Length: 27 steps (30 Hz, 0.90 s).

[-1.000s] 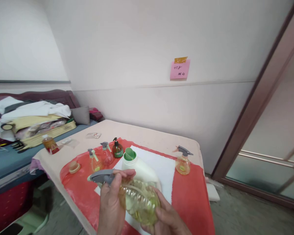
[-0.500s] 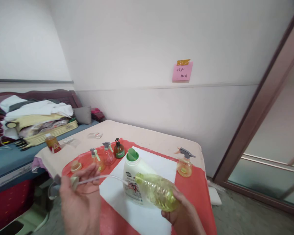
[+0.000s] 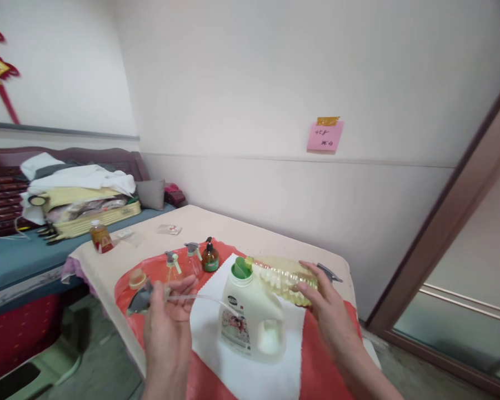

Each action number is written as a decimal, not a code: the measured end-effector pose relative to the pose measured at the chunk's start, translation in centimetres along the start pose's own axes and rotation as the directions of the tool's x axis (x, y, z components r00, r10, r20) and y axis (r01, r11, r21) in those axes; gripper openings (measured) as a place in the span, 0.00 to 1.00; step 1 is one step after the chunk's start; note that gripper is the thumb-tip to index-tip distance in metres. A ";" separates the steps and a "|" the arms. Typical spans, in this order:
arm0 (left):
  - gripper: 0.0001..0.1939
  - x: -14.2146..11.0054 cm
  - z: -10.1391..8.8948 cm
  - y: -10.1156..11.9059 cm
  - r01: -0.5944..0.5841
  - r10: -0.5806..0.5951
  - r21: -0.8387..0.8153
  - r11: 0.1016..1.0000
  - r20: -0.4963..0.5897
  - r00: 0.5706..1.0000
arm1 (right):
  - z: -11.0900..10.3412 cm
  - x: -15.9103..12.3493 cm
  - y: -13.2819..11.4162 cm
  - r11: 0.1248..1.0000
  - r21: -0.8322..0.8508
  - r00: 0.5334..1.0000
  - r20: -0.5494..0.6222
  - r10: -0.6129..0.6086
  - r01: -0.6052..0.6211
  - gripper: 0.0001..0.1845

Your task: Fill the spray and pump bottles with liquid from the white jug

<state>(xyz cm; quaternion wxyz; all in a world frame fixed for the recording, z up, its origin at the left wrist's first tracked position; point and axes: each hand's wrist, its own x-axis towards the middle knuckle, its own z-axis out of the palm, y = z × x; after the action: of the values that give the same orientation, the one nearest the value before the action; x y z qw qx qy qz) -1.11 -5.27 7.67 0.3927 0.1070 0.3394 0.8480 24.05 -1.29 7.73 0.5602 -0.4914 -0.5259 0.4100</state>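
My right hand (image 3: 323, 308) grips a clear ribbed bottle of yellow liquid (image 3: 281, 275), held almost level with its mouth at the green spout (image 3: 240, 268) of a white jug (image 3: 252, 316). The jug stands on a white cloth (image 3: 250, 366) over a red mat (image 3: 329, 355). My left hand (image 3: 169, 319) is closed on a grey spray head (image 3: 141, 300) whose thin tube (image 3: 204, 300) trails rightward to the jug.
Behind the jug stand two small spray bottles (image 3: 173, 265), a dark pump bottle (image 3: 210, 258), a round lid (image 3: 136, 278) and a capped amber bottle (image 3: 100, 238). A blue bench (image 3: 12, 261) with piled clothes lies left; a sliding door (image 3: 462, 289) is right.
The spray head came off the yellow bottle and my left hand drew it left. My right hand raised the bottle and tipped its mouth to the jug's spout. The view shifted.
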 end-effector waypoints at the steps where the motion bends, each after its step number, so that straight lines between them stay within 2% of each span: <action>1: 0.18 0.1 -0.2 -0.2 0.028 -0.028 0.009 1.000 0.012 1.000 | 0.0 0.6 -0.6 0.997 -0.078 1.000 0.018 -0.004 0.006 0.30; 5: 0.17 0.6 -0.7 -0.9 0.102 -0.103 0.027 0.994 0.053 0.993 | 0.0 2.5 -3.4 0.938 -0.342 0.994 0.105 -0.022 0.056 0.32; 8: 0.17 0.7 -0.7 -1.0 0.142 -0.143 0.025 0.990 0.055 0.988 | 0.6 3.4 -5.6 0.893 -0.437 0.987 0.155 -0.045 0.109 0.32; 11: 0.17 0.8 -0.8 -0.8 0.158 -0.158 0.004 0.987 0.045 0.986 | 1.8 3.9 -8.1 0.835 -0.520 0.978 0.184 -0.094 0.178 0.30; 16: 0.17 0.8 -0.9 -0.5 0.162 -0.161 -0.003 0.987 0.040 0.986 | 4.5 4.5 -11.7 0.682 -0.678 0.958 0.251 -0.138 0.275 0.28; 21: 0.18 1.1 -1.3 -0.4 0.162 -0.161 -0.016 0.987 0.046 0.986 | 6.3 6.1 -13.3 0.599 -0.718 0.931 0.331 -0.156 0.355 0.26; 27: 0.19 1.3 -1.5 -0.4 0.149 -0.149 -0.008 0.989 0.040 0.988 | 7.1 6.6 -14.0 0.553 -0.739 0.916 0.378 -0.133 0.385 0.26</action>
<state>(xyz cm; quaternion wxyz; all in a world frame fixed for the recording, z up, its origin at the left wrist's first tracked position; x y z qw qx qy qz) -2.42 -4.84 6.15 0.4623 0.0958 0.3337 0.8159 16.95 3.51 22.43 0.2543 -0.5429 -0.7932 0.1064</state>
